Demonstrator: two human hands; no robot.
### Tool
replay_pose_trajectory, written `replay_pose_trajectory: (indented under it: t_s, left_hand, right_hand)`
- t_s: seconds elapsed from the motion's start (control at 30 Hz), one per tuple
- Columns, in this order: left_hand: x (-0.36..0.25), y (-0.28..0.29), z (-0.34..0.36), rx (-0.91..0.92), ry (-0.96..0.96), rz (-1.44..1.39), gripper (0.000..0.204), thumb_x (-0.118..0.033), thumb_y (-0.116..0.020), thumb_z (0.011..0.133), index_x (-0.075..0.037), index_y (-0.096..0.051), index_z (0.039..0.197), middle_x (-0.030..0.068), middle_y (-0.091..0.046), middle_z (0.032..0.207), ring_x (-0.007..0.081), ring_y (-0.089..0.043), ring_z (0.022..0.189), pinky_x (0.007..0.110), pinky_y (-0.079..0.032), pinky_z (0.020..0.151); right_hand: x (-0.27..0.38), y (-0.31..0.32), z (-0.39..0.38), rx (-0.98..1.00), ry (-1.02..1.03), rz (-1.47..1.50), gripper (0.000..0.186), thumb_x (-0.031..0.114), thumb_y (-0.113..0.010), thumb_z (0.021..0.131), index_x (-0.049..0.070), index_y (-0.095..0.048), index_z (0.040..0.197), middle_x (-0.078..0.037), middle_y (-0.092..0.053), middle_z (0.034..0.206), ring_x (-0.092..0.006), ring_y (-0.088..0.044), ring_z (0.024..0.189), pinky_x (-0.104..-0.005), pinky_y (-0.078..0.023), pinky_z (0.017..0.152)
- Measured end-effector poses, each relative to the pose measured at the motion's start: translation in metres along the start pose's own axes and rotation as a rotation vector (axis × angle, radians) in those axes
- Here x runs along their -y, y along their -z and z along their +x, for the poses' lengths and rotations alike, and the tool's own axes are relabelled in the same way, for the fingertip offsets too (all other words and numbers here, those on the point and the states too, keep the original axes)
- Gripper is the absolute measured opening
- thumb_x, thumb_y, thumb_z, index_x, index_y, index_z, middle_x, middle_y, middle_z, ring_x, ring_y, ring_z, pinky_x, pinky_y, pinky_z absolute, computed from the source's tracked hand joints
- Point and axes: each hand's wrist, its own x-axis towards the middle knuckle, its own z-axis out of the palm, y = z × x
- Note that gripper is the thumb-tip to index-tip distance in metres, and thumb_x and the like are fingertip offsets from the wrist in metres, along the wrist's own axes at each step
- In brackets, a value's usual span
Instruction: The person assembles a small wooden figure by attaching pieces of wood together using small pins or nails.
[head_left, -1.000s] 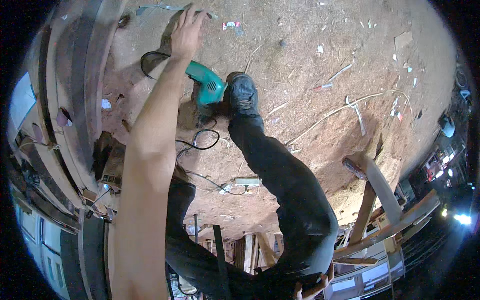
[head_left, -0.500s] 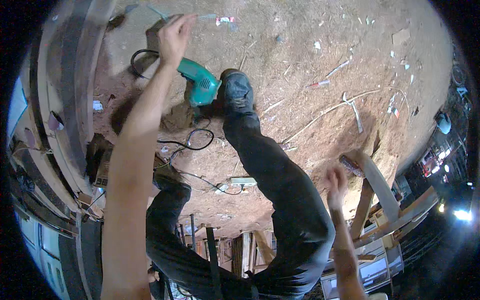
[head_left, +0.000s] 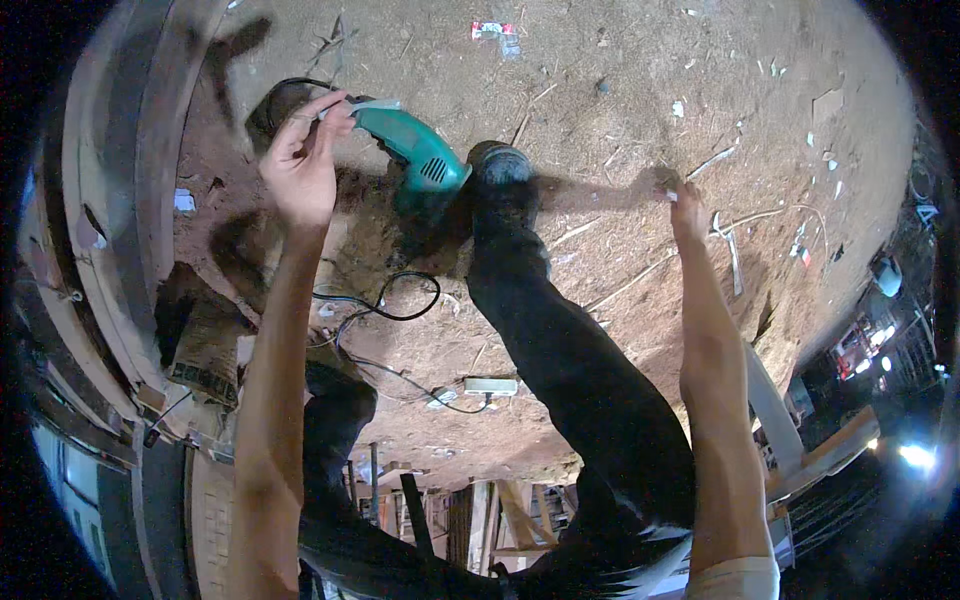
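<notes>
1. Across the head view, littered earth floor (head_left: 620, 110) lies between timber boards (head_left: 100, 180) at left and a wooden frame (head_left: 830, 455) lower right.
2. It stretches widest beyond the shoe (head_left: 500, 165).
3. The left hand (head_left: 305, 165) pinches a thin pale strip (head_left: 380, 104) near a rounded, vented green power tool (head_left: 415, 145) beside the shoe; the right hand (head_left: 688, 212) has bunched fingers, contents unclear.

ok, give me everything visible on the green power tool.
The power tool has a curved, smooth, plastic-looking green body with dark slots in its side. It sits on the dirt floor, narrower end up-left in view, thicker end by the shoe; whether they touch is unclear. The left hand pinches a pale strip overlapping the narrower end in view; contact can't be told. Its lower part is shadowed.
</notes>
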Motion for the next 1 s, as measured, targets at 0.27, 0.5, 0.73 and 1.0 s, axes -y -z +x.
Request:
replay_pose_trajectory:
  t_s: [0.27,0.5,0.73,1.0]
  left_hand:
    - [0.004,0.007,-0.039,-0.193,0.063,-0.129,0.019,0.0,-0.065,0.095,0.005,-0.069,0.113,0.0102,-0.072,0.103,0.0137,-0.069,0.084,0.028,-0.056,0.08]
    - [-0.005,0.029,-0.062,-0.195,0.107,-0.084,0.017,-0.007,-0.066,0.097,0.003,-0.071,0.11,0.0057,-0.072,0.085,0.0087,-0.066,0.078,0.022,-0.05,0.071]
    - [-0.041,0.072,-0.085,-0.262,0.296,0.048,0.019,-0.013,-0.067,0.096,0.002,-0.072,0.108,0.0061,-0.073,0.087,0.0092,-0.066,0.08,0.022,-0.049,0.075]
    - [-0.132,0.117,-0.14,-0.342,0.429,-0.226,0.018,-0.009,-0.067,0.096,0.002,-0.071,0.111,0.0049,-0.072,0.093,0.0114,-0.066,0.082,0.025,-0.051,0.076]
  right_hand:
    - [0.011,0.002,-0.023,-0.086,-0.056,0.253,0.032,0.017,-0.071,0.083,0.009,-0.064,0.113,-0.018,-0.071,0.09,-0.0373,-0.069,0.082,-0.0494,-0.053,0.074]
    - [0.059,-0.007,-0.026,-0.042,-0.287,0.34,0.031,0.019,-0.077,0.076,0.007,-0.068,0.103,-0.022,-0.07,0.091,-0.0386,-0.068,0.08,-0.0493,-0.054,0.075]
    - [0.108,0.057,-0.022,0.198,-0.462,1.364,0.031,0.005,-0.068,0.09,-0.001,-0.063,0.12,-0.011,-0.07,0.099,-0.0218,-0.071,0.086,-0.036,-0.057,0.072]
    - [0.25,0.267,-0.038,0.457,0.012,1.89,0.023,0.011,-0.067,0.095,0.003,-0.061,0.116,-0.008,-0.068,0.101,-0.0222,-0.068,0.092,-0.0389,-0.054,0.085]
